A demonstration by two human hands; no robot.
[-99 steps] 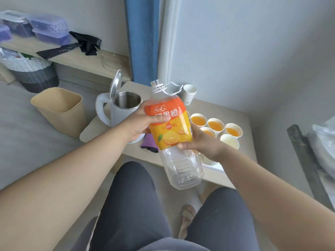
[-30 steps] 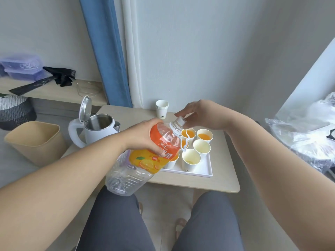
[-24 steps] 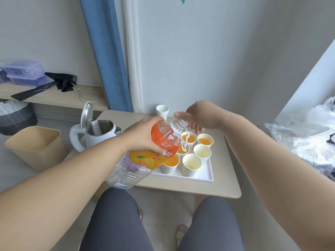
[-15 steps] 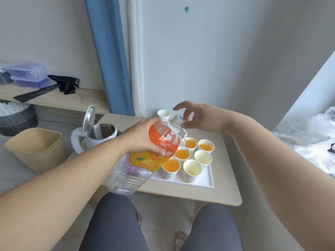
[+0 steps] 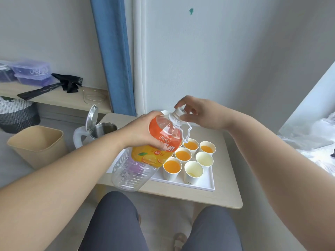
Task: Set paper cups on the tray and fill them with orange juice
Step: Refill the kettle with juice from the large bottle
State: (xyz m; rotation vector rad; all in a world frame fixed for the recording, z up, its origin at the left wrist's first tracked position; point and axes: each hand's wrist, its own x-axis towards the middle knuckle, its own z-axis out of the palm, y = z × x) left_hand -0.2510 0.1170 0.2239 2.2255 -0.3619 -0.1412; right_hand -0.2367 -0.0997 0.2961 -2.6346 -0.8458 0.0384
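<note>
Capping looks like the step in hand: the left hand (image 5: pixel 145 132) has its fingers (image 5: pixel 154 143) wrapped round the upper label of the orange juice bottle (image 5: pixel 148 158), which is held tilted in the air with its clear base toward the person and its neck up and away. The fingers (image 5: pixel 181 102) of the right hand (image 5: pixel 204 113) are pinched on the white cap (image 5: pixel 178 113) at the mouth. The bottle hangs over the left part of the white tray (image 5: pixel 203 185) on the tabletop (image 5: pixel 228 178), and it hides whatever stands there. Four paper cups hold juice (image 5: pixel 172 166), (image 5: pixel 183 155), (image 5: pixel 190 145), (image 5: pixel 207 149). Two on the right side are not filled: one (image 5: pixel 204 158) looks empty and the front one (image 5: pixel 193 169) has only a trace at the bottom. The main risk, as I judge it, is that the bottle appears drained, so those two cups may stay unfilled unless more juice turns up. A nearer hazard is the white carry loop (image 5: pixel 187 133) dangling from the neck just above the rear filled cup; a twist of the cap or a drop of the left hand could dip it into the juice or catch a rim. Paper cups are light, the unfilled ones most of all, and they stand close together, so a swing of the bottle's broad base when setting it down could topple one into its neighbours and flood the tray. A cap started crooked on a tilted neck may also leak the last drops. The open kettle (image 5: pixel 101 129) to the left crowds the obvious parking spot.
</note>
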